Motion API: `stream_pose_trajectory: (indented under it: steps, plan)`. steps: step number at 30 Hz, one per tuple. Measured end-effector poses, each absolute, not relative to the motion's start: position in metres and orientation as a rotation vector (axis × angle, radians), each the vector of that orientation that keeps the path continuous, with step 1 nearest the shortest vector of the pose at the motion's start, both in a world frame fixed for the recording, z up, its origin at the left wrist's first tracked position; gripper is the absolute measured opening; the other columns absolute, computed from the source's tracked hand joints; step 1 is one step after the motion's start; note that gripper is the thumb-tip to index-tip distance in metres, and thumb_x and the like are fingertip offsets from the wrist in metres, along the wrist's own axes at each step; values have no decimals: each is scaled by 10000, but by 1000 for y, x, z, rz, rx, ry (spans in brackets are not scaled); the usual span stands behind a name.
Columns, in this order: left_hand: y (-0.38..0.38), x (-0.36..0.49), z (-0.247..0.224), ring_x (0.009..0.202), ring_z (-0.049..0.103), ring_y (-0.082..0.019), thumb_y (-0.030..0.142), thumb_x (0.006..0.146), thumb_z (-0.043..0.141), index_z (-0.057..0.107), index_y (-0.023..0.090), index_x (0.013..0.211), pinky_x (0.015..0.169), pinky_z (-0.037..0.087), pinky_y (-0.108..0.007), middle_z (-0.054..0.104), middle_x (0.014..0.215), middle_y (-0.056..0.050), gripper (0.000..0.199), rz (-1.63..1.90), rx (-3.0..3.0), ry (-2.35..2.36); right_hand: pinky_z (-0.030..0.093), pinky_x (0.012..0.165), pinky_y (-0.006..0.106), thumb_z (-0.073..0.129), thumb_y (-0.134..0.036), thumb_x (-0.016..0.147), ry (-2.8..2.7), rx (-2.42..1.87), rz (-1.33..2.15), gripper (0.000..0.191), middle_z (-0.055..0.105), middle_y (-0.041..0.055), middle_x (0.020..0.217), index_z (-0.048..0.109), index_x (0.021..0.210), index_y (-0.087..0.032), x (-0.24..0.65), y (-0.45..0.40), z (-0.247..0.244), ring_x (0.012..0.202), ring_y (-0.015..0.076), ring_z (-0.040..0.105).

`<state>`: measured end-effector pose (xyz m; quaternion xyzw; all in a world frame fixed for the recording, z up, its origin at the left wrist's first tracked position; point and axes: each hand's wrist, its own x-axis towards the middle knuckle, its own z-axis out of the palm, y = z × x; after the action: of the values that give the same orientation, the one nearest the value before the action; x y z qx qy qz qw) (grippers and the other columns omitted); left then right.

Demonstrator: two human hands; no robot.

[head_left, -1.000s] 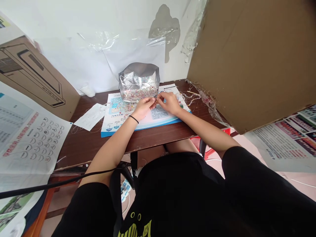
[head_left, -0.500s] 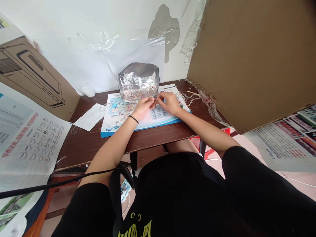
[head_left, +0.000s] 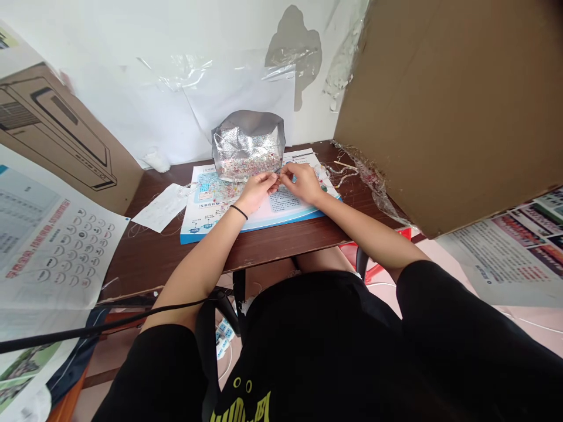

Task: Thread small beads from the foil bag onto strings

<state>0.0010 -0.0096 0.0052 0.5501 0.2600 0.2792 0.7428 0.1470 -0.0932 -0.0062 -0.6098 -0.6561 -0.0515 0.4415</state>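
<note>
Over a printed booklet (head_left: pixel 255 220) with blue edges, my left hand (head_left: pixel 258 190) and my right hand (head_left: pixel 302 181) meet with pinched fingertips. Whatever lies between the fingertips is too small to make out. A black band circles my left wrist. Just behind the hands stands an open silver-lined bag (head_left: pixel 248 140), its lower part full of small multicoloured beads (head_left: pixel 250 167). Loose beads and fine threads (head_left: pixel 224 190) are scattered on the booklet left of my left hand. To the right of my right hand lie strings of beads (head_left: pixel 343 176).
A white paper slip (head_left: pixel 160 208) lies on the brown table (head_left: pixel 285 246) at left. Cardboard boxes flank the table, a large one (head_left: pixel 448 105) at right and a printed one (head_left: pixel 65 129) at left. A black cable (head_left: pixel 109 323) crosses my left forearm.
The view has shifted very slightly. Both hands keep the same pinched pose at the same place, and the bag has not moved.
</note>
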Motion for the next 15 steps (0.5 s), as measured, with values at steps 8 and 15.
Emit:
stream_pose_trajectory:
  steps: [8, 15]
  plan:
    - [-10, 1, 5, 679, 583, -63, 211, 864, 767, 675, 137, 761, 761, 478, -230, 641, 709, 9, 157, 614, 1233, 557, 439, 775, 325, 518, -232, 885, -1629, -1507, -125, 118, 655, 16, 751, 579, 785, -221, 145, -93, -6, 699, 165, 561]
    - [-10, 0, 6, 663, 586, -62, 110, 876, 716, 687, 136, 775, 773, 488, -238, 655, 713, 5, 109, 613, 1191, 567, 441, 764, 326, 505, -235, 882, -1613, -1509, -140, 130, 644, 15, 730, 581, 776, -225, 146, -93, -7, 690, 166, 556]
